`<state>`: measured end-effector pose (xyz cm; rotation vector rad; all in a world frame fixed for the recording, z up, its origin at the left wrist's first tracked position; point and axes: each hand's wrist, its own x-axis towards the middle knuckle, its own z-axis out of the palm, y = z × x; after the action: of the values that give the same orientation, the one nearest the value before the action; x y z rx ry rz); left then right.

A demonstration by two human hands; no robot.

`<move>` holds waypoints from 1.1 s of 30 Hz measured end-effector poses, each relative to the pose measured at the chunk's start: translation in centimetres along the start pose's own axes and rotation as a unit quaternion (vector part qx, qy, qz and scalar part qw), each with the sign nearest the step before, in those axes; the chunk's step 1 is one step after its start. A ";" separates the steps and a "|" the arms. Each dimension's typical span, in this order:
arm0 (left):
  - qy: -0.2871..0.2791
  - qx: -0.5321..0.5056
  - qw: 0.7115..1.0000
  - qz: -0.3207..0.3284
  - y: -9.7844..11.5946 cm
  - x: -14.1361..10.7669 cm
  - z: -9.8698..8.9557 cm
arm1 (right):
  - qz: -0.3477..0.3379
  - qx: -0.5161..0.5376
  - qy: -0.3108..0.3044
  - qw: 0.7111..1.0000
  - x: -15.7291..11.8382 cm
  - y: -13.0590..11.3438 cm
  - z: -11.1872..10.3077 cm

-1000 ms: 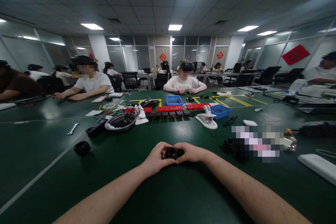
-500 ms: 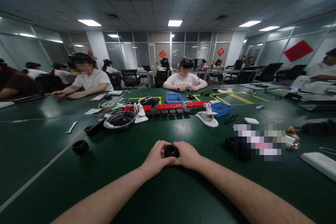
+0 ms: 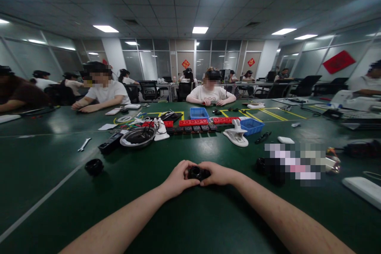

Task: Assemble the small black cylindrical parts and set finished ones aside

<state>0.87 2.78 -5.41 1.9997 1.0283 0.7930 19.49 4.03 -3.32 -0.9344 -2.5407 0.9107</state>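
Observation:
A round black part [image 3: 196, 172] with a hole in its top is between my two hands, low over the green table [image 3: 143, 214]. My left hand [image 3: 182, 175] wraps round its left side, thumb in front and fingers behind. From the right, my right hand [image 3: 216, 173] grips its other side with curled fingers. The thumbs nearly meet at the front of the part. My palms and fingers hide the part's sides. Another black round part [image 3: 94, 167] lies by itself to the left.
Farther off stand a metal bowl [image 3: 137, 138], a black box [image 3: 110, 143], blue trays [image 3: 251, 126], red socket strips [image 3: 193, 122] and a white clamp [image 3: 237, 135]. A wrench [image 3: 84, 145] lies left. A pixelated pile is at right. A person [image 3: 211, 92] sits opposite.
My right hand has shifted slightly right on the black part, and more of the part's right side shows. The whole view has moved a little.

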 end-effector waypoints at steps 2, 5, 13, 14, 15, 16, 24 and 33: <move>0.004 0.000 1.000 0.003 -0.1 -0.1 0.0 | 0.008 0.009 -0.001 1.000 0.0 0.1 0.0; 0.007 0.002 1.000 0.001 0.0 -0.1 0.0 | 0.015 0.027 -0.002 1.000 0.1 0.2 0.1; 0.009 -0.003 1.000 -0.017 0.5 -0.3 0.3 | 0.054 0.014 0.013 0.998 0.2 0.5 0.5; 0.014 -0.003 1.000 -0.021 0.6 -0.3 0.4 | 0.064 -0.004 0.023 0.998 0.2 0.4 0.7; 0.020 0.000 0.999 -0.026 0.8 -0.4 0.4 | 0.074 -0.027 0.035 0.996 0.3 0.3 0.8; 0.030 0.003 0.999 -0.029 1.0 -0.5 0.5 | 0.084 -0.051 0.048 0.994 0.3 0.2 1.0; 0.092 0.040 0.994 -0.049 1.7 -0.6 0.7 | 0.171 -0.225 0.140 0.949 0.6 -1.0 3.0; 0.009 0.009 1.000 -0.004 0.3 -0.1 -0.1 | 0.050 -0.076 0.079 0.993 0.2 -0.9 1.4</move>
<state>0.87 2.64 -5.10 2.0063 1.0553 0.8008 18.28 3.05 -3.78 -1.1401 -2.4732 0.6484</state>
